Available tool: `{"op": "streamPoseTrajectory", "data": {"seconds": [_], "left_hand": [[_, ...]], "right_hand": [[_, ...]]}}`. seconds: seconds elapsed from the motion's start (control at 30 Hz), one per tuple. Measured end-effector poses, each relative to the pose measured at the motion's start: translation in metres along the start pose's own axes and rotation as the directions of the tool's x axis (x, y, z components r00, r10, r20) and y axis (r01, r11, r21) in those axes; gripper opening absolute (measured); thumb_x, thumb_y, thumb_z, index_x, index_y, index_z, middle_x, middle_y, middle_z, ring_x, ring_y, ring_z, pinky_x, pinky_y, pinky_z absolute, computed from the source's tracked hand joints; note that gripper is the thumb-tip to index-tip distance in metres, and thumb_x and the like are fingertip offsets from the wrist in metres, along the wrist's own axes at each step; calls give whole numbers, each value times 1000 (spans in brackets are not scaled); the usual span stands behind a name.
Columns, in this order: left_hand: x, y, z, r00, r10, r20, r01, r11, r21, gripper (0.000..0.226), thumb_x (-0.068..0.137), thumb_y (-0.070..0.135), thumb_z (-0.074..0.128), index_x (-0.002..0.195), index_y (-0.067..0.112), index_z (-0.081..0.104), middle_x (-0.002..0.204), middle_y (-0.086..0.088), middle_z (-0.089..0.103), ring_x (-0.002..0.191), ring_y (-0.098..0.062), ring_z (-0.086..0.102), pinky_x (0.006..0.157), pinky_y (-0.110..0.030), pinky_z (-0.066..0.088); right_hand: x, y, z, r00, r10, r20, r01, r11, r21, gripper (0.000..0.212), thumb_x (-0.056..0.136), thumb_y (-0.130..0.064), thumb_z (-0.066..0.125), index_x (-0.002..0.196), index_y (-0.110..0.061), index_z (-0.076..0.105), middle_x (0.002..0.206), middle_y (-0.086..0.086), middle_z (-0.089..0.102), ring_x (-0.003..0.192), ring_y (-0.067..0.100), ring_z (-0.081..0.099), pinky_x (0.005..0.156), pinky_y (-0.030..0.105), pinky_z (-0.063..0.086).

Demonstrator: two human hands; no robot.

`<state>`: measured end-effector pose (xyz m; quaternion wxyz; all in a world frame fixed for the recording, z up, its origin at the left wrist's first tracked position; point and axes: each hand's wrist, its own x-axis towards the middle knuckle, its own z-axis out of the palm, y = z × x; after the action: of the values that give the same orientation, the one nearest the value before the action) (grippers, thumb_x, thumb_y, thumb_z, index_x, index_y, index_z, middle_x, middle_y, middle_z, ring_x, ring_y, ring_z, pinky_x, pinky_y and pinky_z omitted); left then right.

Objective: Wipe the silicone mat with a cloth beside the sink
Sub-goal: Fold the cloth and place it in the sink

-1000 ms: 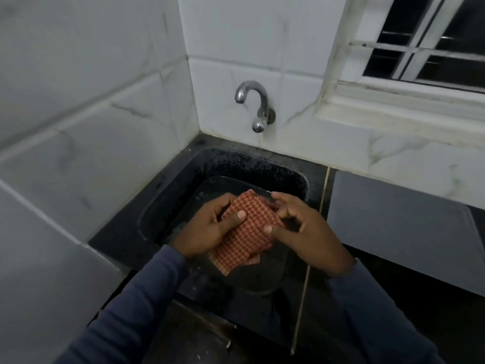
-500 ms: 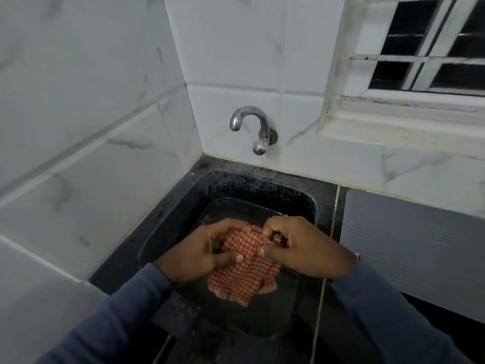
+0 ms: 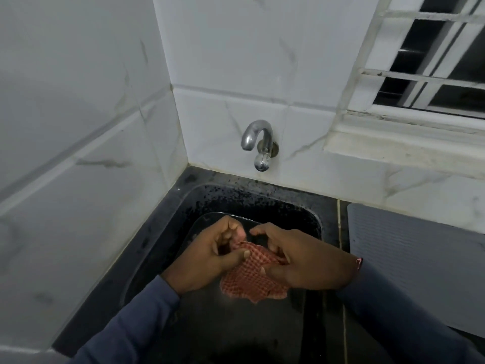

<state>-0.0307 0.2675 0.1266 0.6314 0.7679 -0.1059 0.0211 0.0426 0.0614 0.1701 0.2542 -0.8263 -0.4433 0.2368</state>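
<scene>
A red-and-white checked cloth (image 3: pixel 249 279) hangs bunched over the black sink (image 3: pixel 262 203). My left hand (image 3: pixel 210 261) pinches its upper left edge between thumb and fingers. My right hand (image 3: pixel 307 261) grips its upper right part with curled fingers. Both hands are close together above the sink basin. The grey ribbed silicone mat (image 3: pixel 420 261) lies flat on the dark counter to the right of the sink, apart from both hands.
A chrome tap (image 3: pixel 258 143) juts from the white tiled wall above the sink. White tiled wall closes in the left side. A barred window (image 3: pixel 433 53) with a white sill sits at the upper right. A dark counter (image 3: pixel 338 258) strip separates sink and mat.
The cloth has gone from a flat folded shape to a crumpled bunch between my hands. The view has tilted upward, showing more wall and tap.
</scene>
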Motion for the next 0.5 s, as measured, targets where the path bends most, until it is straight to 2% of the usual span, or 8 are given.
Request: {"op": "streamPoseTrajectory", "data": {"seconds": [0.1,0.2,0.27,0.33,0.37,0.4,0.47,0.5], "left_hand": [[6,-2,-25,998,-27,-58,23,997,-77,25,84,11,68,105,14,55,76,0,62,73,-17,59,68,-28,50],[9,-30,-68,949,-290,-123,230,905,-357,60,77,54,66,121,13,56,106,-6,69,96,-27,65,88,-45,51],[2,-54,-81,889,-457,12,369,701,-610,83,77,77,45,126,11,60,120,-18,64,105,-34,60,93,-52,46],[-6,-79,-84,841,-532,98,351,398,-847,88,80,79,35,125,9,63,124,-22,61,108,-36,58,96,-50,43],[-7,-87,-84,832,-547,93,305,312,-900,80,84,74,38,124,9,64,123,-22,61,108,-36,58,95,-49,44],[-4,-95,-88,829,-555,65,290,328,-899,66,89,63,43,122,11,65,120,-20,63,104,-33,61,89,-46,49],[11,-109,-102,780,-619,-89,356,557,-751,30,95,29,53,122,17,61,108,-14,68,88,-24,69,70,-39,56],[22,-120,-113,745,-648,-158,411,632,-657,31,94,14,56,123,22,56,100,-11,68,77,-18,70,61,-35,56]], "right_hand": [[38,-11,7,997,-62,-49,65,995,70,16,93,-30,63,95,-14,60,83,2,63,74,15,63,67,37,50],[73,-23,9,999,-12,-42,29,901,434,10,96,-20,61,91,-11,62,83,7,65,75,19,66,66,32,52],[91,-26,11,997,56,-49,-9,747,665,15,97,-13,57,105,-2,63,96,17,69,86,26,69,73,35,56],[116,-16,18,982,171,-86,-47,650,758,23,98,-13,54,114,1,60,108,22,67,97,35,68,85,44,56],[128,-6,23,964,241,-113,-70,638,767,22,98,-14,54,115,-1,61,110,20,68,100,35,67,88,48,55],[141,6,30,944,308,-122,-105,627,772,21,98,-15,54,116,-5,61,111,17,68,100,33,67,90,51,54],[159,32,48,893,437,-103,-196,586,786,19,97,-16,56,116,-13,59,113,11,68,100,28,68,90,53,54],[169,44,57,868,491,-75,-246,556,794,20,97,-16,56,117,-15,59,114,9,68,101,26,68,90,52,54]]}}
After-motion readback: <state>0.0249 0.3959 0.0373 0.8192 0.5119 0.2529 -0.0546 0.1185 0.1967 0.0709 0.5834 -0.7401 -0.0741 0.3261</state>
